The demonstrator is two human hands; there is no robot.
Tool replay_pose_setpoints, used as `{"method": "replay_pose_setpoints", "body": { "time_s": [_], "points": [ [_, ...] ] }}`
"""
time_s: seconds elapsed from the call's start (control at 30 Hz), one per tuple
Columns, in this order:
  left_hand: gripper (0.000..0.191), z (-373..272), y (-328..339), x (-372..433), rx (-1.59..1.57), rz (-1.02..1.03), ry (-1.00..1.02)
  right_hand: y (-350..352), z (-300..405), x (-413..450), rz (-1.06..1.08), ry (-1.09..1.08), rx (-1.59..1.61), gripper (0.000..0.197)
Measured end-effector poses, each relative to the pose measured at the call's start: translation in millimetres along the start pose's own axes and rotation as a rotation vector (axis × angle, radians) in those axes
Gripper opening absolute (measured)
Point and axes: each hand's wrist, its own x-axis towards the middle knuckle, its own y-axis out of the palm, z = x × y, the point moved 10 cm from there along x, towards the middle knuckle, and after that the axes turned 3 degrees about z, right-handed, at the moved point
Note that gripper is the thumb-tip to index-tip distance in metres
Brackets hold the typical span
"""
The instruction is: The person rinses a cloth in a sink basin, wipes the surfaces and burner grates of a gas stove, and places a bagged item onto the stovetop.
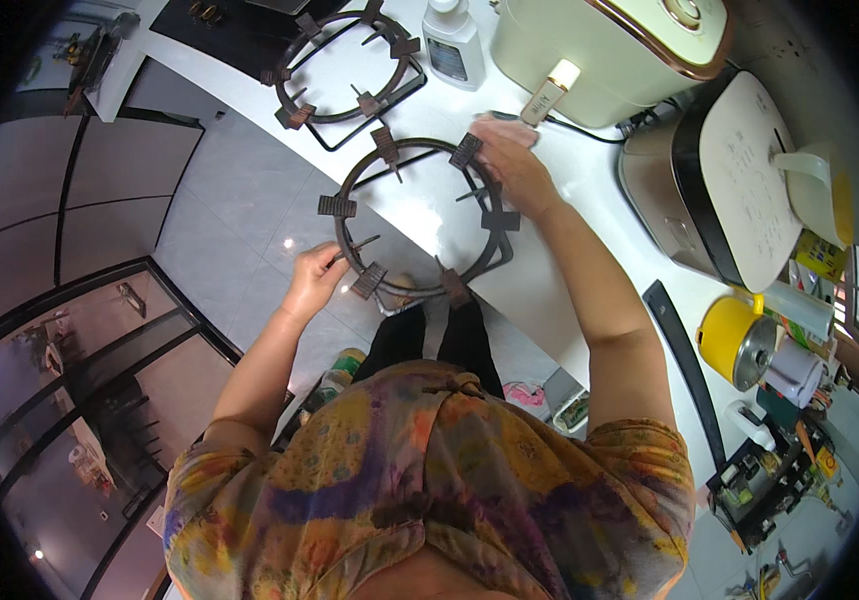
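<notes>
A round gas stove pan support (pixel 344 187), dark metal with ridged feet, is tilted over the edge of the white countertop. My left hand (pixel 314 279) pinches its lower left side, beyond the counter edge. My right hand (pixel 517 174) is at its upper right side, over the counter, with a pinkish cloth (pixel 508 130) under the fingers; whether these fingers also grip the ring is hard to tell. A second pan support (pixel 283 79) lies on the counter at the upper left, close to the black glass hob (pixel 238 37).
A white bottle (pixel 453 46) stands behind the rings. To its right are a pale green appliance (pixel 579 67) with a cable and a rice cooker (pixel 669 202). A long black strip (pixel 684 367) and a yellow pot (pixel 726 334) are further right.
</notes>
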Motion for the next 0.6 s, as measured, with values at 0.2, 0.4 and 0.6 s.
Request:
{"method": "replay_pose_setpoints", "body": {
  "time_s": [0.2,0.4,0.6],
  "points": [
    [0.015,10,-12,-10,-0.223,0.035,-0.119,30,29,65,0.099,-0.177,0.083,0.040],
    [0.015,18,-7,-15,-0.268,-0.003,-0.182,3,38,22,0.140,-0.228,-0.075,0.042],
    [0.016,-8,34,10,-0.217,-0.007,-0.033,-14,26,-158,0.184,0.018,-0.210,0.045]
  ]
}}
